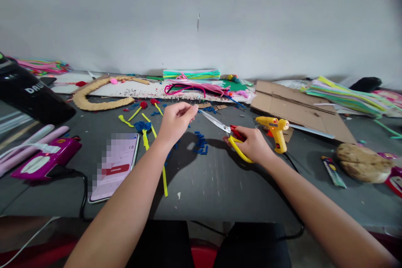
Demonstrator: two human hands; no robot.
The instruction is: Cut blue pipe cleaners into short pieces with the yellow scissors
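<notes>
My right hand [251,142] is closed on the yellow and red handles of a pair of scissors [216,122]. Their blades point up and left, with the tips close to my left hand [177,122]. Thumb and fingertips of that left hand are pinched together; whatever sits between them is too small to make out. Short cut pieces of blue pipe cleaner [201,144] lie on the grey table [216,192] beneath the blades. Left of them are a blue fuzzy flower [143,126] and a yellow pipe cleaner stem [165,180], partly behind my left forearm.
A yellow glue gun [276,130] stands right of my right hand, before flattened cardboard [292,104]. A phone [117,167], a purple power strip [52,159] and a black bottle [31,92] are at left. Pipe cleaner bundles [191,74] line the wall.
</notes>
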